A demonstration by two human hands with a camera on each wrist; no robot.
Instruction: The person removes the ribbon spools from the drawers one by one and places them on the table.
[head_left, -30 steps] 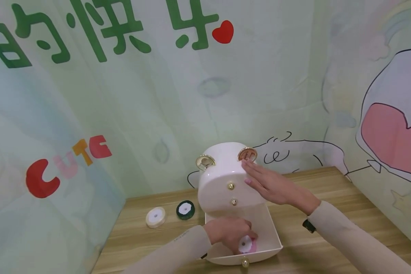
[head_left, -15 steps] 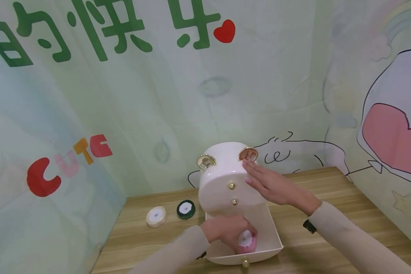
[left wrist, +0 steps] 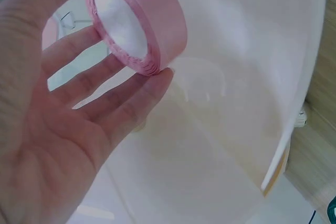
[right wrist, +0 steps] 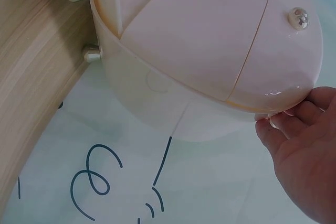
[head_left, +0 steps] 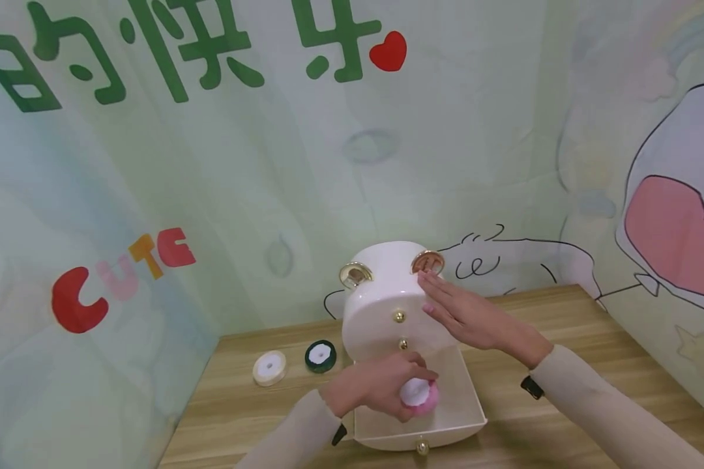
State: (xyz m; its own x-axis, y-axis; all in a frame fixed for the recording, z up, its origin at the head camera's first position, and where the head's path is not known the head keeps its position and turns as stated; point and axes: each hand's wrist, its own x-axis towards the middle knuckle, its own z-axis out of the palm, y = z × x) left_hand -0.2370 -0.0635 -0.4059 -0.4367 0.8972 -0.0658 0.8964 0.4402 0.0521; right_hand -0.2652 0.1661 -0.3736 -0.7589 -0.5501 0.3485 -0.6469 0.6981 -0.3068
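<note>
My left hand (head_left: pixel 378 384) pinches a roll of pink ribbon (head_left: pixel 425 402) with a white centre, over the pulled-out bottom drawer (head_left: pixel 459 397) of a white rounded storage box (head_left: pixel 369 319). In the left wrist view the pink roll (left wrist: pixel 165 22) sits tilted between thumb and fingers, above the drawer's pale inside. My right hand (head_left: pixel 475 316), its fingers straight, rests against the box's upper right side, just below the right gold-rimmed ear (head_left: pixel 428 262). From the right wrist, the fingertips of that hand (right wrist: pixel 304 140) touch the box's rounded edge.
Left of the box, a cream ribbon roll (head_left: pixel 269 368) and a dark green ribbon roll (head_left: pixel 320 356) lie on the wooden table (head_left: pixel 229 417). Gold knobs mark the drawer fronts, one of them (head_left: pixel 422 447) on the pulled-out drawer. A printed cloth backdrop (head_left: pixel 281 195) stands behind.
The left hand has lifted the pink ribbon roll from the drawer's front part, moving up and slightly left. The right hand has stayed against the box.
</note>
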